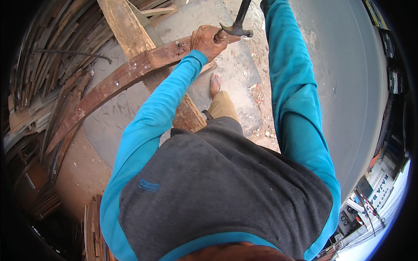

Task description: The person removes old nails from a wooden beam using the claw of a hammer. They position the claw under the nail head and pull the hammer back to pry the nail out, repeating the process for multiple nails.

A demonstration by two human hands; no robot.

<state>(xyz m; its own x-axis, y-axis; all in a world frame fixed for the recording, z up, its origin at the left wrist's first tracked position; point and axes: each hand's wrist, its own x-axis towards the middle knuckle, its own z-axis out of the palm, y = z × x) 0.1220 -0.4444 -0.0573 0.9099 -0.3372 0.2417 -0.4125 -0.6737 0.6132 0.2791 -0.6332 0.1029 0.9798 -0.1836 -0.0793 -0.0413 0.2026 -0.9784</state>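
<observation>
My left hand (209,42) is closed around a long, curved, reddish-brown wooden piece (124,75) near its far right end. Holes and pale marks show along this wood, and it lies across a thick, worn plank (126,26). Just past my left fingers is the dark head of a claw hammer (237,30), close to the wood's end; whether they touch I cannot tell. Its handle runs up out of the picture toward my right hand (264,5), which is mostly cut off by the top edge, on the hammer's side.
Stacks of curved wooden strips (48,56) fill the left side, and more wood (93,226) stands at lower left. A flat grey sheet (235,65) lies under my sandalled foot (215,85). Wood chips are scattered beside it. A paved road (344,78) runs along the right.
</observation>
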